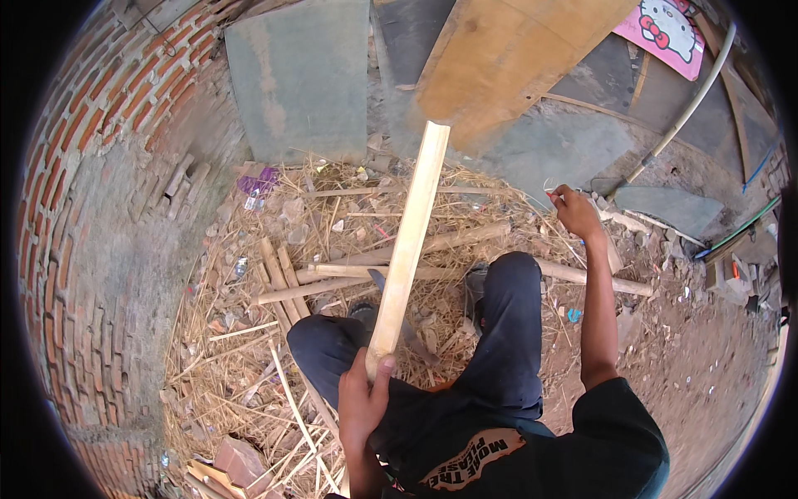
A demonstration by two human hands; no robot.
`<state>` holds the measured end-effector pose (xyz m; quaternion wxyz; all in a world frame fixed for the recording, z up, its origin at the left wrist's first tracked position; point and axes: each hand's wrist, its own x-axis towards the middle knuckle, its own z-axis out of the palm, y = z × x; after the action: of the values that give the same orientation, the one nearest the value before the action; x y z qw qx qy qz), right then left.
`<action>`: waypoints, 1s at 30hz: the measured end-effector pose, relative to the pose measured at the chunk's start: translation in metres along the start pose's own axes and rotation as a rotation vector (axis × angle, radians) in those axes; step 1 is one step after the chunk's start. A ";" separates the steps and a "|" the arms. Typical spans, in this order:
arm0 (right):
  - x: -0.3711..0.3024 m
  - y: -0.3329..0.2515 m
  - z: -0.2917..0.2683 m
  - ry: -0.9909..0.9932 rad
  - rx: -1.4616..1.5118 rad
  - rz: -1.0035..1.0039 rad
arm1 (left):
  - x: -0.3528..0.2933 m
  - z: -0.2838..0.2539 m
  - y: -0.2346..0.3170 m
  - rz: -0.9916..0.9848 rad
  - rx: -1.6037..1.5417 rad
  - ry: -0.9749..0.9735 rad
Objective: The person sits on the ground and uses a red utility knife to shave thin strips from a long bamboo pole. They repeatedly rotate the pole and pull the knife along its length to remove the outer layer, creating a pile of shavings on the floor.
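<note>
My left hand (363, 399) is wrapped round the lower end of a long split bamboo piece (413, 233), its pale hollow side facing up. The piece slants up and away between my knees. Out to the right, my right hand (575, 213) is closed, with a thin pale curl and a spot of red at its fingertips, too small to name. Behind the bamboo lies a dark blade (413, 339), partly hidden, between my feet.
Bamboo poles (449, 239) lie crosswise among straw and shavings. A brick wall (100, 274) rises on the left. Grey sheets (299, 83) and a brown board (515, 58) lean at the back. A pale pipe (694, 112) and broken bricks (731, 279) are at right.
</note>
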<state>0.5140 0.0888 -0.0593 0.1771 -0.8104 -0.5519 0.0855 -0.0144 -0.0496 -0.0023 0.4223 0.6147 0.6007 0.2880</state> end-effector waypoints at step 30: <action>-0.176 -0.199 -0.008 0.059 0.674 -0.825 | 0.028 0.015 0.053 0.065 -0.369 -0.091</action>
<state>0.2783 -0.0103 0.0136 0.4618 -0.4264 -0.7614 0.1585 0.0283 -0.0205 0.0317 0.5448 0.5584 0.4979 0.3787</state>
